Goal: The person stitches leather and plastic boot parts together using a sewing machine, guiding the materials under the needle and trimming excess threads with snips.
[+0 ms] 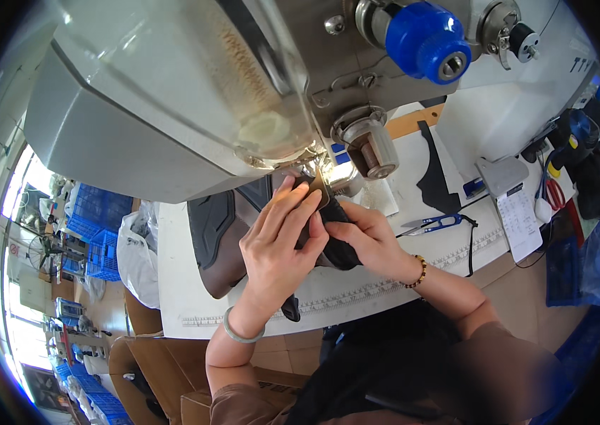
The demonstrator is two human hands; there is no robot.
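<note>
Under the sewing machine's lit needle area [320, 168], both my hands hold a dark leather piece [341, 251] with black and brown panels. My left hand [280, 234] has its long fingers stretched toward the needle, fingertips pressing the piece and thumb closed against its edge. From the right, my right hand [374, 241] pinches the black curved part between thumb and fingers; some fingertips are hidden beneath it. The brown and black panels [212, 227] of the work spread out on the table left of my left hand.
The machine's grey head [137, 134] fills the upper left. On the white table [399, 280] lie blue thread snips [431, 224], a black cut piece [436, 173] and a printed ruler strip [342, 292]. Red-handled scissors [555, 195] and a paper slip [519, 223] are at right. A cardboard box [172, 368] stands below.
</note>
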